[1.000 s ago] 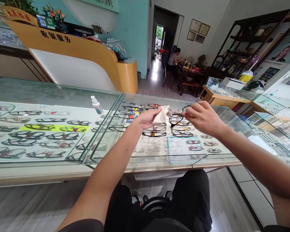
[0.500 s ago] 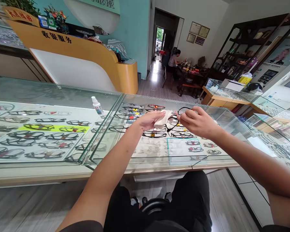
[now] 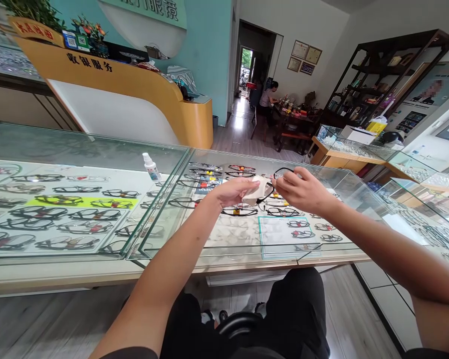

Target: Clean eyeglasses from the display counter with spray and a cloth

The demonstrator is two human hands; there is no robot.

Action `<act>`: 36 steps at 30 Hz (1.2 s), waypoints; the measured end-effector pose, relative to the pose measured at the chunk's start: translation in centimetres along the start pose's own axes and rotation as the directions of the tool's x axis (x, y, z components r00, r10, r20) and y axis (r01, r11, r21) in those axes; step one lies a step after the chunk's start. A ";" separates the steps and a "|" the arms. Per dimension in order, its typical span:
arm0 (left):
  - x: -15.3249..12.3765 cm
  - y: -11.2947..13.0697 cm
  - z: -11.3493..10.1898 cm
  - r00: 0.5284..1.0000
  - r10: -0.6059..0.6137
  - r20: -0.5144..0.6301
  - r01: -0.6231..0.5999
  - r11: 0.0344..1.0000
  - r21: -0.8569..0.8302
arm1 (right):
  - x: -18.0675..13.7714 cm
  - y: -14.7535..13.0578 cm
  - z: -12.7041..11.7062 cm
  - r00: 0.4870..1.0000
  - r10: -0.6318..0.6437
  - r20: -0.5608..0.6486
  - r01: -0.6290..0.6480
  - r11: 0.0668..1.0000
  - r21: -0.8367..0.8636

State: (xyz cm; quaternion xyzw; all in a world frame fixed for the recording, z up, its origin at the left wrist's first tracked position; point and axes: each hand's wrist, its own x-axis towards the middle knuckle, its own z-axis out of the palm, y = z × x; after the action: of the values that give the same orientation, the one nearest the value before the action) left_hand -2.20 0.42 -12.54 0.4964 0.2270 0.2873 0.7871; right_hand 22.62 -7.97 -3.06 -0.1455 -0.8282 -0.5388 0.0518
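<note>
Glasses (image 3: 264, 200) | held in right fingers (image 3: 285, 183) | against cloth (image 3: 260, 189) in left fingers (image 3: 250, 185)

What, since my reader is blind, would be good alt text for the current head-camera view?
A person's left hand holds a pale cloth at the black-framed glasses in the right hand, above a glass display case of eyeglasses. A white bottle stands to the left; another person sits at a table in the background.

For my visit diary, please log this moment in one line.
left hand: holding pale cloth | right hand: holding black glasses | spray bottle: standing, untouched
</note>
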 end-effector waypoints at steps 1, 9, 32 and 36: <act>0.0 0.0 0.1 1.000 -0.006 0.005 0.006 1.000 -0.001 | 0.0 0.0 0.1 1.000 0.000 0.000 0.000 1.000 -0.001; 0.4 -0.4 0.3 0.997 0.028 -0.076 -0.025 0.999 0.043 | 0.4 0.1 0.6 1.000 -0.001 -0.016 0.001 1.000 0.003; -0.1 -0.3 0.8 0.975 0.215 -0.047 -0.183 0.909 0.375 | 0.4 0.3 0.9 0.999 0.041 -0.030 -0.039 0.995 0.088; -0.4 -0.1 0.8 0.979 0.203 -0.030 -0.174 0.899 0.403 | 0.2 0.2 1.2 1.000 0.024 -0.013 -0.023 0.997 0.069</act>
State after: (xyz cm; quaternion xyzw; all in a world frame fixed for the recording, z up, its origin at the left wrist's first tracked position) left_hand -1.96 -0.44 -12.25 0.6552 0.2593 0.3273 0.6295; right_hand 22.53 -6.82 -3.34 -0.1496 -0.8440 -0.5105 0.0689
